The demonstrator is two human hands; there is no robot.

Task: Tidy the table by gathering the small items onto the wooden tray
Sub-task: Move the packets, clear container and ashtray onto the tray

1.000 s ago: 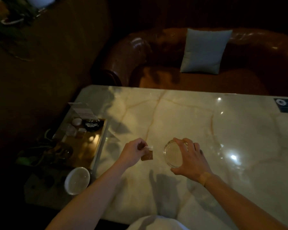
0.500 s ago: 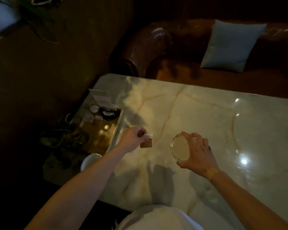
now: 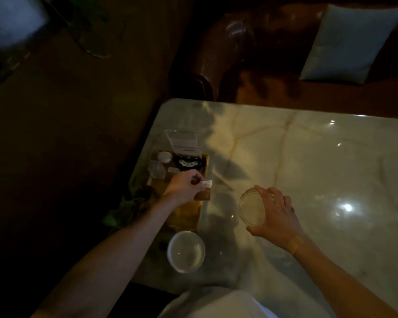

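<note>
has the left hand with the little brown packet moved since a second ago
Yes. The left hand has carried the brown packet leftward, from over the bare marble table to the right edge of the wooden tray.

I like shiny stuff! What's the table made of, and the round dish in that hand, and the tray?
The table looks like polished marble or onyx: pale, amber veins, bright glints. The round dish in the right hand seems clear glass; you see through it. The tray looks like varnished wood, golden-brown, though the light is dim.
</note>
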